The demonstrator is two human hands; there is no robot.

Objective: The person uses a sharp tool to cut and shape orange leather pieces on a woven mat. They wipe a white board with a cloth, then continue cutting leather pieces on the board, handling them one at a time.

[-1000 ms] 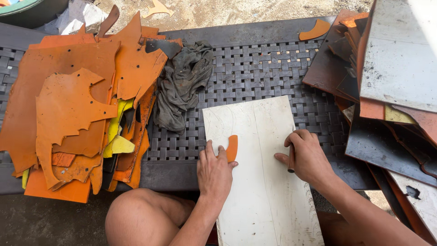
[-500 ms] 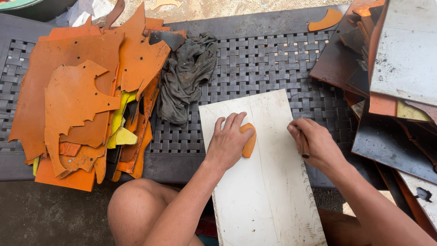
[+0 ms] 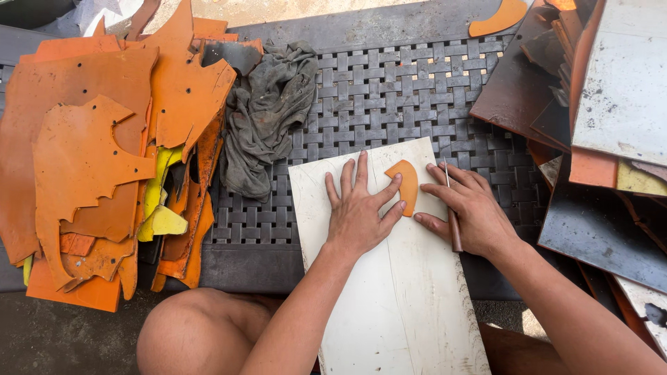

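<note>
A white board (image 3: 389, 292) lies across my lap and the woven dark mat (image 3: 389, 90). A small curved orange leather piece (image 3: 407, 184) rests on the board near its far edge. My left hand (image 3: 358, 208) lies flat on the board, fingers spread, thumb and forefinger touching the orange piece's left side. My right hand (image 3: 469, 208) sits just right of the piece and grips a thin awl-like tool (image 3: 451, 212) with a dark wooden handle, its metal tip pointing away from me.
A pile of orange and yellow leather offcuts (image 3: 104, 153) covers the left. A crumpled grey rag (image 3: 267, 114) lies beside it. Dark brown, grey and orange sheets (image 3: 590, 104) are stacked at the right. Another orange scrap (image 3: 497, 17) sits at the far edge.
My left hand slid the orange piece farther up and right on the board, then flattened beside it. My right hand moved in next to the piece with the tool.
</note>
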